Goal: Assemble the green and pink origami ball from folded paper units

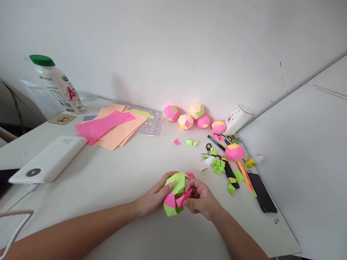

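At six o'clock in the view, over the worktop [119, 177], the left hand [158, 192] cradles the ball [177, 183], thumb on a green face; the right hand [202, 199] pinches a pink piece [183, 198] at the ball's three o'clock. Seemingly folded paper, both should be light, stiffer along creases, easily crushed: best cup the ball loosely at nine o'clock and pinch the piece by its edge.

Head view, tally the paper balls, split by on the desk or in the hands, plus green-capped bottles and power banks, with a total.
Paper balls on the desk: 6
Part-built paper ball in the hands: 1
Green-capped bottle: 1
Power bank: 1
Total: 9
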Motion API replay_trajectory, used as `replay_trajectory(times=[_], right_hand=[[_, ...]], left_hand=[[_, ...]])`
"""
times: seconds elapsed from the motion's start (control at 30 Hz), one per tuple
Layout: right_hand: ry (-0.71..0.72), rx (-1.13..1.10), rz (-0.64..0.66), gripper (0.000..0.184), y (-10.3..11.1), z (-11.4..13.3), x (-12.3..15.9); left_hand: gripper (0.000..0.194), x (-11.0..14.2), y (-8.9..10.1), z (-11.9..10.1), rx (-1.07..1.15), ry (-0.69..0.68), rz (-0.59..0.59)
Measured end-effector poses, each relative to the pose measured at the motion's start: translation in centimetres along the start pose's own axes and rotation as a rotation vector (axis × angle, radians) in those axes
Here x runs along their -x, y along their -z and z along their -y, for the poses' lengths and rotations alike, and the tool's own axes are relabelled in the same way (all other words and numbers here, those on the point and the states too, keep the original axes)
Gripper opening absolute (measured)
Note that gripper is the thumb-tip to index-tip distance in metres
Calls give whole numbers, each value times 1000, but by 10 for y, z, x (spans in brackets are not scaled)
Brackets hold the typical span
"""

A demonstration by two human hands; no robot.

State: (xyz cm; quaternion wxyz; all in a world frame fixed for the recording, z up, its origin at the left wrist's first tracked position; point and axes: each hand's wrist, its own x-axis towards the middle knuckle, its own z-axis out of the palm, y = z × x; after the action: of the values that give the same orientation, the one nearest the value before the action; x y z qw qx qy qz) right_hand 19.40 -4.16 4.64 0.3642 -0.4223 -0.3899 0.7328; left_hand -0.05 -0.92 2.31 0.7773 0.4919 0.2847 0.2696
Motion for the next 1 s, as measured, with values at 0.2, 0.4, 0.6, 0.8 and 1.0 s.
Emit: replay_trajectory(times=[0.2,0.4,0.6,0.8,1.0], right_hand=[[8,14,-11,37,-2,0,0],[7,30,-8,39,-3,1,1],[22,28,-17,39,-1,-1,0],[23,29,-20,39,-3,-1,0],[16,21,-20,38,-4,2,1]], left_hand=[[50,0,0,0,-12,0,7],[51,0,0,-1,-20,17,-10],[50,0,0,-1,-32,13,-12],[52,-1,0,1,-36,3,-13],[51,-1,0,-1,-42,12,-12]])
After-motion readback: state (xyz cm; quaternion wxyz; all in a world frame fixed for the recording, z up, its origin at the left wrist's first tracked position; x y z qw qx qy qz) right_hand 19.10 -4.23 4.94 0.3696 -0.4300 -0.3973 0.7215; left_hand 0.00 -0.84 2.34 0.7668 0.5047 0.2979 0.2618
